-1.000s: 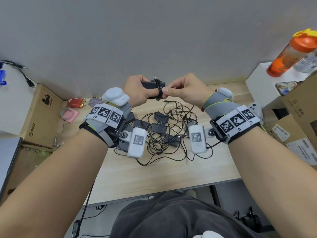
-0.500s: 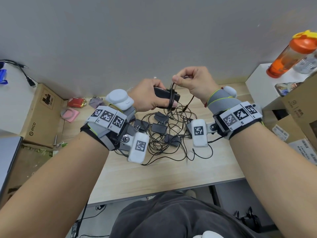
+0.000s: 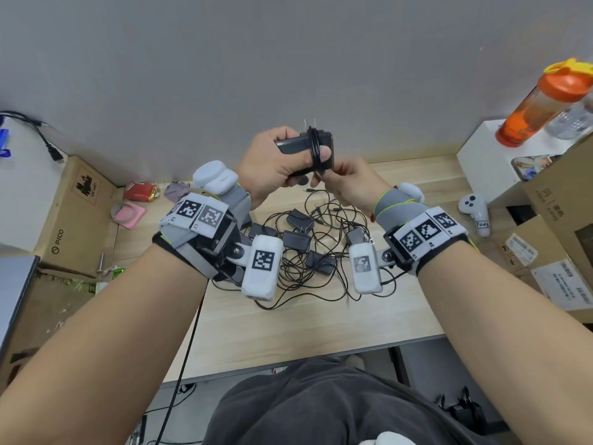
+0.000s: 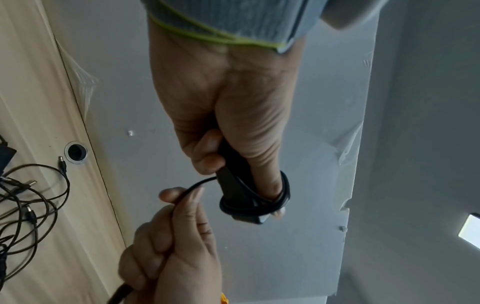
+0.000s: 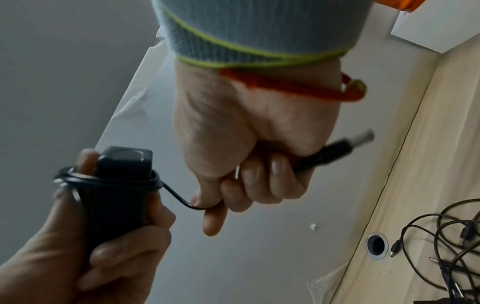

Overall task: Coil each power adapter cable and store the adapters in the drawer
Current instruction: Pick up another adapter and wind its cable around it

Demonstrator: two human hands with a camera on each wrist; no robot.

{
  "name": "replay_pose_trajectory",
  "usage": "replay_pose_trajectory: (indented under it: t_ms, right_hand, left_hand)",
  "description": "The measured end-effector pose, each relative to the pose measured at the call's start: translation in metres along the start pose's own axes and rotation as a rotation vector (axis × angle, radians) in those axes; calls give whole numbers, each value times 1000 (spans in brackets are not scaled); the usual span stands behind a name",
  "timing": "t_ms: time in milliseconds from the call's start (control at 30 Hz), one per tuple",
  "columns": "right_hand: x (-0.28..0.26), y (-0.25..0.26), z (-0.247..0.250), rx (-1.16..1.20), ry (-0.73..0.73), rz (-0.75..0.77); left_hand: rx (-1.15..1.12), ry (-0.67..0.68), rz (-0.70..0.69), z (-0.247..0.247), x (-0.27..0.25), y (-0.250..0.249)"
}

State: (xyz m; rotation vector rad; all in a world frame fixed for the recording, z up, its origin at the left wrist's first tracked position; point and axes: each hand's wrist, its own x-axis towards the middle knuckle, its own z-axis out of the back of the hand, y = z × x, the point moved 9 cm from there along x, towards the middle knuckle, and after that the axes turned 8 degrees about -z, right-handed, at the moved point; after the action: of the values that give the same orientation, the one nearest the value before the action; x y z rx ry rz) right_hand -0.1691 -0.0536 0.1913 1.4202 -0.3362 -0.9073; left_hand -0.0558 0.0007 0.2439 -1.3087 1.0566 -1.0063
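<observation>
My left hand (image 3: pixel 276 162) grips a black power adapter (image 3: pixel 296 146) raised above the table, prongs pointing up. Its thin black cable (image 3: pixel 316 149) is wound several turns around the adapter body and over my left thumb (image 4: pixel 270 183). My right hand (image 3: pixel 346 181), just right of and below the adapter, grips the loose end of that cable (image 5: pixel 179 197); the barrel plug (image 5: pixel 345 144) sticks out behind my curled fingers. Several more black adapters (image 3: pixel 296 239) lie tangled in their cables (image 3: pixel 324 268) on the light wooden table (image 3: pixel 288 332) under my wrists.
A grey wall stands behind the table. Cardboard boxes (image 3: pixel 70 207) sit at the left, a white game controller (image 3: pixel 475 210) and more boxes (image 3: pixel 561 220) at the right. An orange bottle (image 3: pixel 539 104) stands on a white shelf. A cable hole (image 4: pixel 75 152) is in the tabletop.
The left hand has lifted the adapter higher and turned its prongs up. The right hand came down from above the adapter to below its right side, carrying the cable around it.
</observation>
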Motion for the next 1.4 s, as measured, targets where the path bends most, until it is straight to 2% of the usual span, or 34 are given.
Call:
replay_pose_trajectory:
  t_ms: [167,267,433,533,700,933,1033,1133,1400]
  right_hand:
    - [-7,-3,-18,-158,119,-27]
    - [-10,0,-20,-227,157,-34]
    - [-9,16,1,-248,69,-37]
    - [-9,31,9,-110,49,19]
    - [-7,38,8,111,109,52]
    - [-11,40,9,234,105,99]
    - [-11,43,13,218,40,100]
    - [-10,43,17,120,-27,88]
    - [-9,31,-6,-88,-20,-11]
  left_hand:
    - [6,-191,-6,24,5,2]
    - [117,-246,26,40,6,11]
    - [353,-212,91,49,1,29]
    - [437,-142,124,42,-1,37]
    - [486,-50,116,24,-2,33]
    - [283,42,154,12,-2,31]
    - [167,52,185,6,-5,32]
    - [141,27,187,4,-4,30]
    - [-32,-135,204,7,2,26]
